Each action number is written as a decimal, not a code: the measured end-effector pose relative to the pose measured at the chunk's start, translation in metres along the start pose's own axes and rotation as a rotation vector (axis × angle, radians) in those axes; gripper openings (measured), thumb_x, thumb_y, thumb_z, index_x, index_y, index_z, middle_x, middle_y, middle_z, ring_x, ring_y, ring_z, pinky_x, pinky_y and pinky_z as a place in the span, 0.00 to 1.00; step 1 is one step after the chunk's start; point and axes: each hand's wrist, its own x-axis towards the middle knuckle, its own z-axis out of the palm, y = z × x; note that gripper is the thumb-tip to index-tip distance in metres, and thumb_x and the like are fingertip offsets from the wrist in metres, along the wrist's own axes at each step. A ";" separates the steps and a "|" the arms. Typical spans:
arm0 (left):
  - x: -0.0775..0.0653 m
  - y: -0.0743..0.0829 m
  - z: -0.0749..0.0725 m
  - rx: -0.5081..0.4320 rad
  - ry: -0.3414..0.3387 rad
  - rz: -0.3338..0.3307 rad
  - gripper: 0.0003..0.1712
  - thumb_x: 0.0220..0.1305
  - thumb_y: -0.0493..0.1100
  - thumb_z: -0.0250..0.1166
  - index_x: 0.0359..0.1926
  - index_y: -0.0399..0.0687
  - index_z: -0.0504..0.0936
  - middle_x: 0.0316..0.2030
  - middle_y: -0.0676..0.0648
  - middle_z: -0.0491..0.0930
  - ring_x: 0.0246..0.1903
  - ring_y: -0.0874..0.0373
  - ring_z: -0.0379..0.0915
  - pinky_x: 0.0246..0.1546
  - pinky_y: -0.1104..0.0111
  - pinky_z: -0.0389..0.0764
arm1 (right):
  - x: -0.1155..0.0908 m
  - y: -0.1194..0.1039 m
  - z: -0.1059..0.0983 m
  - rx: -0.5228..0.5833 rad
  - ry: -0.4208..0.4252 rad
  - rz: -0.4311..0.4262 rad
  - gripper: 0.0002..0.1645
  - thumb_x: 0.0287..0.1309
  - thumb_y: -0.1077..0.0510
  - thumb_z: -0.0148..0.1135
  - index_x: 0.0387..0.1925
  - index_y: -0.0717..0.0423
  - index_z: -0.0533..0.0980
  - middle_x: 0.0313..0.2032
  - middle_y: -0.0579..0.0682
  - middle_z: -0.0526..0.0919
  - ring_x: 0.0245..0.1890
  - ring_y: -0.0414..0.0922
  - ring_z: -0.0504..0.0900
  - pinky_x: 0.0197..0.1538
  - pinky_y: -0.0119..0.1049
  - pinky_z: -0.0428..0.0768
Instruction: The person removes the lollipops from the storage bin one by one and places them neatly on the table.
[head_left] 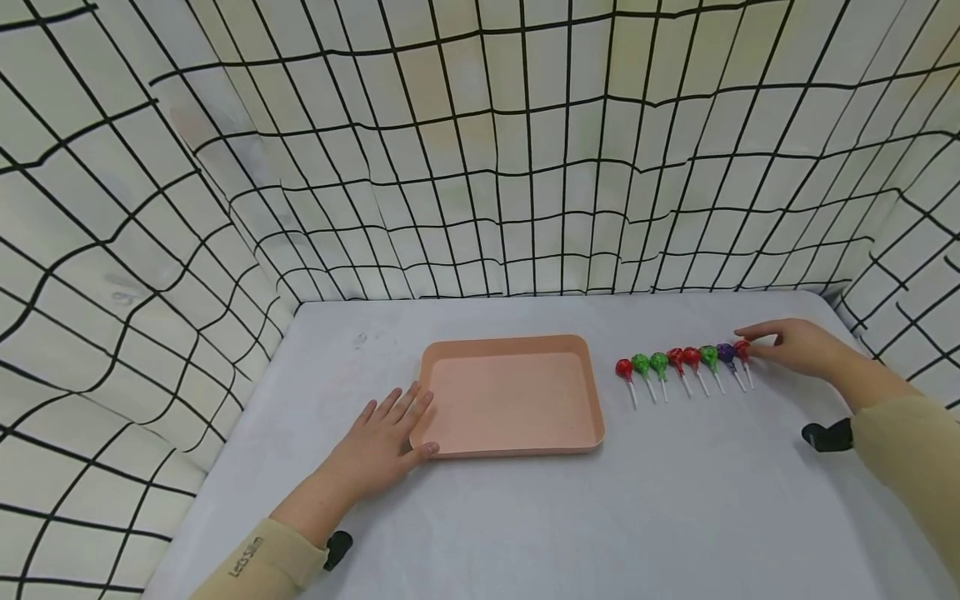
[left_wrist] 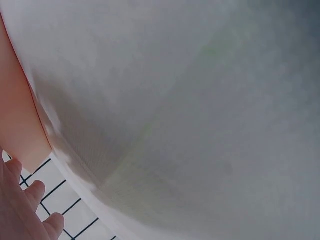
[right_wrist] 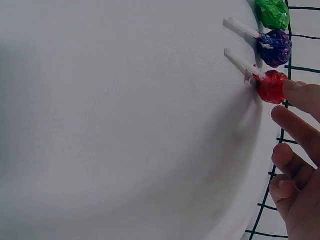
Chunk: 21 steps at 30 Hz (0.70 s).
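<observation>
A pink rectangular tray [head_left: 510, 400] lies on the table in the head view. My left hand [head_left: 386, 446] rests spread at its left side, fingers over the left rim and thumb at the near left corner. To the right, several wrapped lollipops stand in a row, sticks towards me. At the row's right end is a red lollipop [right_wrist: 272, 87], beside a purple lollipop [right_wrist: 276, 49] and a green lollipop [right_wrist: 273, 14]. My right hand [head_left: 802, 348] touches the red one's head with one digit; in the right wrist view its other fingers [right_wrist: 295, 132] are loosely bent, apart from the candy.
A white cloth covers the table [head_left: 540, 525]. White walls with a black grid [head_left: 525, 183] rise at the back and both sides. Black wrist devices [head_left: 827, 435] show by both sleeves. The left wrist view is mostly white cloth, with the tray's edge [left_wrist: 20, 105] at its left.
</observation>
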 end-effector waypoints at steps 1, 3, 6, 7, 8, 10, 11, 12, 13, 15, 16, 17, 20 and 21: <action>0.000 0.000 0.000 0.001 0.002 0.001 0.49 0.68 0.74 0.48 0.79 0.56 0.49 0.78 0.49 0.44 0.76 0.43 0.41 0.72 0.42 0.45 | -0.001 0.000 -0.001 0.000 0.003 0.001 0.29 0.65 0.48 0.64 0.62 0.58 0.76 0.57 0.68 0.77 0.44 0.55 0.74 0.36 0.37 0.75; 0.001 0.001 0.000 -0.003 0.011 0.006 0.49 0.68 0.74 0.48 0.79 0.55 0.50 0.78 0.49 0.45 0.76 0.43 0.42 0.72 0.42 0.45 | -0.001 0.001 -0.003 -0.004 0.010 0.001 0.29 0.65 0.47 0.63 0.62 0.59 0.76 0.57 0.68 0.77 0.44 0.55 0.74 0.37 0.38 0.76; 0.002 0.001 0.000 -0.008 0.020 0.016 0.49 0.68 0.73 0.48 0.79 0.54 0.51 0.78 0.47 0.47 0.75 0.41 0.43 0.72 0.41 0.46 | -0.004 0.000 -0.004 -0.003 0.025 0.006 0.29 0.66 0.47 0.63 0.62 0.59 0.75 0.58 0.69 0.76 0.45 0.57 0.74 0.39 0.42 0.78; 0.003 0.001 0.000 -0.007 0.021 0.017 0.49 0.67 0.74 0.48 0.79 0.54 0.51 0.78 0.47 0.47 0.75 0.41 0.43 0.72 0.41 0.46 | -0.005 0.000 -0.004 -0.002 0.031 0.011 0.29 0.66 0.47 0.62 0.62 0.60 0.75 0.58 0.69 0.76 0.46 0.57 0.74 0.39 0.44 0.78; 0.003 0.001 0.000 -0.011 0.020 0.018 0.49 0.67 0.73 0.48 0.79 0.53 0.52 0.78 0.47 0.47 0.75 0.41 0.43 0.71 0.41 0.46 | -0.006 -0.001 -0.005 -0.002 0.038 0.012 0.29 0.66 0.46 0.62 0.62 0.60 0.75 0.58 0.69 0.76 0.46 0.58 0.74 0.40 0.45 0.78; 0.004 0.000 0.000 -0.003 0.008 0.009 0.49 0.68 0.73 0.48 0.79 0.54 0.51 0.78 0.47 0.46 0.76 0.41 0.42 0.72 0.42 0.45 | -0.008 -0.003 -0.005 0.004 0.045 0.015 0.30 0.67 0.45 0.60 0.62 0.60 0.75 0.57 0.70 0.75 0.46 0.58 0.74 0.40 0.46 0.79; 0.004 0.000 0.000 -0.001 0.005 0.004 0.49 0.68 0.73 0.49 0.79 0.54 0.50 0.78 0.48 0.46 0.76 0.42 0.42 0.72 0.42 0.45 | -0.009 -0.004 -0.004 0.005 0.048 0.016 0.30 0.68 0.44 0.60 0.63 0.60 0.75 0.57 0.69 0.76 0.46 0.58 0.73 0.39 0.45 0.79; 0.003 -0.001 0.000 0.000 0.005 0.000 0.48 0.68 0.73 0.49 0.79 0.54 0.51 0.78 0.48 0.46 0.76 0.42 0.42 0.72 0.41 0.45 | -0.010 -0.006 -0.004 0.005 0.053 0.015 0.31 0.68 0.44 0.59 0.63 0.59 0.74 0.57 0.69 0.76 0.46 0.58 0.73 0.39 0.44 0.78; 0.003 -0.001 0.000 0.003 0.003 -0.004 0.48 0.68 0.73 0.49 0.79 0.54 0.51 0.78 0.48 0.46 0.76 0.42 0.42 0.72 0.41 0.44 | -0.010 -0.009 -0.004 0.005 0.057 0.015 0.31 0.68 0.43 0.58 0.63 0.59 0.74 0.56 0.68 0.76 0.46 0.58 0.72 0.38 0.42 0.78; 0.002 -0.002 0.000 0.015 0.001 -0.015 0.48 0.67 0.73 0.49 0.79 0.55 0.50 0.78 0.48 0.45 0.76 0.42 0.41 0.72 0.42 0.44 | -0.012 -0.015 -0.003 0.003 0.072 0.009 0.31 0.69 0.43 0.57 0.64 0.58 0.74 0.51 0.66 0.78 0.44 0.57 0.72 0.35 0.40 0.77; 0.001 -0.003 0.000 0.021 0.003 -0.016 0.49 0.67 0.73 0.49 0.79 0.55 0.51 0.78 0.48 0.45 0.76 0.42 0.41 0.72 0.41 0.44 | -0.012 -0.018 -0.003 -0.004 0.085 0.005 0.31 0.69 0.43 0.57 0.64 0.58 0.74 0.50 0.65 0.78 0.44 0.56 0.72 0.34 0.39 0.76; 0.001 -0.003 0.000 0.024 0.007 -0.015 0.48 0.67 0.74 0.49 0.79 0.55 0.51 0.78 0.47 0.45 0.76 0.42 0.41 0.72 0.41 0.44 | -0.013 -0.021 -0.002 -0.013 0.098 0.000 0.31 0.69 0.42 0.57 0.64 0.57 0.74 0.49 0.64 0.78 0.43 0.56 0.72 0.33 0.40 0.75; 0.000 -0.003 0.000 0.029 0.007 -0.016 0.48 0.67 0.74 0.48 0.79 0.55 0.51 0.78 0.47 0.45 0.76 0.42 0.40 0.72 0.41 0.44 | -0.015 -0.031 0.001 -0.035 0.140 -0.024 0.31 0.69 0.42 0.57 0.64 0.57 0.74 0.52 0.66 0.78 0.47 0.60 0.73 0.40 0.52 0.79; 0.000 -0.002 -0.001 0.029 0.009 -0.012 0.48 0.68 0.73 0.48 0.79 0.55 0.51 0.78 0.47 0.45 0.76 0.42 0.40 0.72 0.41 0.44 | -0.016 -0.034 0.002 -0.044 0.154 -0.033 0.32 0.69 0.41 0.57 0.65 0.57 0.73 0.54 0.67 0.77 0.50 0.62 0.73 0.45 0.57 0.78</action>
